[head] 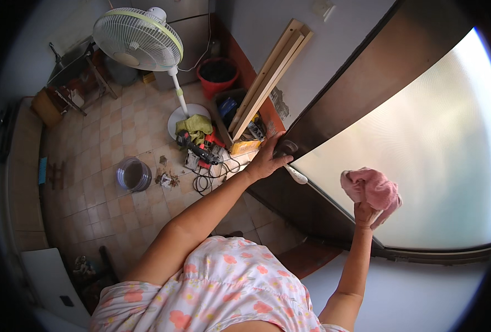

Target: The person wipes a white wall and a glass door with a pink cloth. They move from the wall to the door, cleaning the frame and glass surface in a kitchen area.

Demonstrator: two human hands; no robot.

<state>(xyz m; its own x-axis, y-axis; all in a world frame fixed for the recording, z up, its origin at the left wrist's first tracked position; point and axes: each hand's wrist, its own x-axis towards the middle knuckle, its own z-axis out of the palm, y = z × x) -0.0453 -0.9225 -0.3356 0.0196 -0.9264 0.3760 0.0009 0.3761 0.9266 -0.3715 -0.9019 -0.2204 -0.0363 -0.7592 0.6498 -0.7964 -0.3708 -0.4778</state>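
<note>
My right hand (365,216) holds a bunched pink cloth (374,187) up against the frosted glass pane (420,166) of a dark-framed door (345,89). Its fingers are mostly hidden by the folds. With the arm stretched out, my left hand (265,161) grips the door's edge beside a round lock or knob (288,147). The thumb lies across the near face, and the other fingers reach round the edge. Just below that thumb a pale, patterned lever handle (297,174) sticks out.
Wooden boards (270,79) lean in a tool box (222,99) beside the wall. Near it, a cordless power tool (197,147) and coiled black cable (204,180) lie on the tiles. A standing fan (139,39), a red bucket (204,88) and a clear plastic tub (148,176) stand further off.
</note>
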